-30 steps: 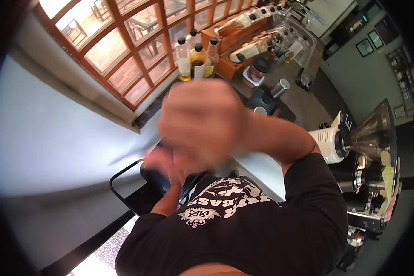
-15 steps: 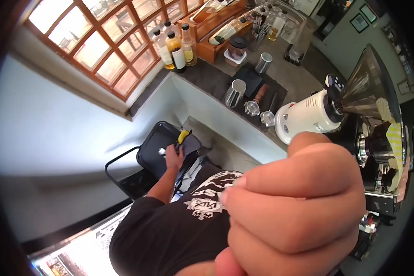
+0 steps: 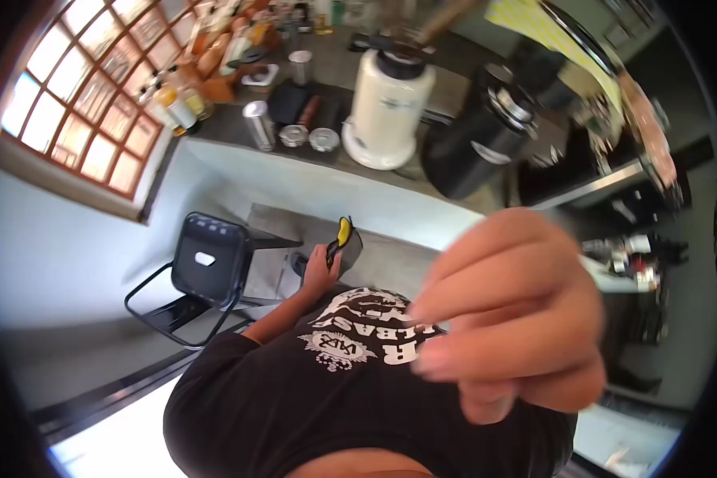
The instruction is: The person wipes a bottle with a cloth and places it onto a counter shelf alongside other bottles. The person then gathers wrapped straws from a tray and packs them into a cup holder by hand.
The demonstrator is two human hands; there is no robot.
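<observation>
Low in the middle, my left hand [image 3: 321,269] is closed around a black-and-yellow item [image 3: 342,233], too small to identify. My right hand [image 3: 518,319] is large and close to the camera at the right, in front of the black shirt [image 3: 454,406]. Its fingers are curled, with thumb and fingertips near each other; whether anything lies between them cannot be made out. A black stool [image 3: 209,255] stands left of my left hand, apart from it.
Along the counter [image 3: 231,123] stand a metal cup [image 3: 259,126], two portafilters [image 3: 309,138], a cream grinder [image 3: 386,111] and a black grinder [image 3: 478,135]. Bottles [image 3: 175,103] stand by the window. An espresso machine [image 3: 597,187] is at the right.
The view has swung right, bringing the black grinder into fuller view. My left hand with its item has moved away from over the stool. My right hand's fist has loosened slightly.
</observation>
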